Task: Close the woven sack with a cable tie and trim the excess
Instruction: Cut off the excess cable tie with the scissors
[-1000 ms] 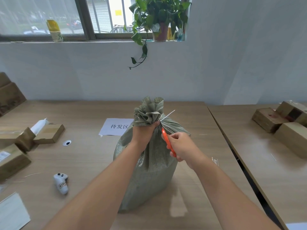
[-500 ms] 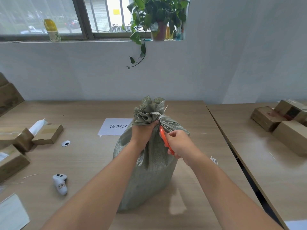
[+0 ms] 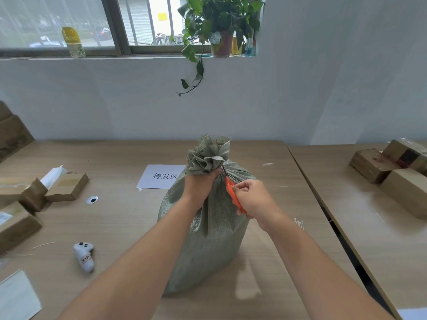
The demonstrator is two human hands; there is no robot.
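We see one green woven sack (image 3: 208, 239) upright mid-tabletop (image 3: 115, 218) and one pair of orange scissors (image 3: 232, 192). Our left hand (image 3: 203, 183) grips its gathered neck; our right hand (image 3: 254, 199) holds the scissors, tips touching that neck.

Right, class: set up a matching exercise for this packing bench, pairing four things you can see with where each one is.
Things:
1. green woven sack
2. orange-handled scissors
3. leafy potted plant
4. small white game controller

Places:
A. on the windowsill
B. lying on the wooden table, left of the sack
C. in the right hand
D. neck gripped by the left hand

Pairs: 1-D, 2-C, 3-A, 4-B
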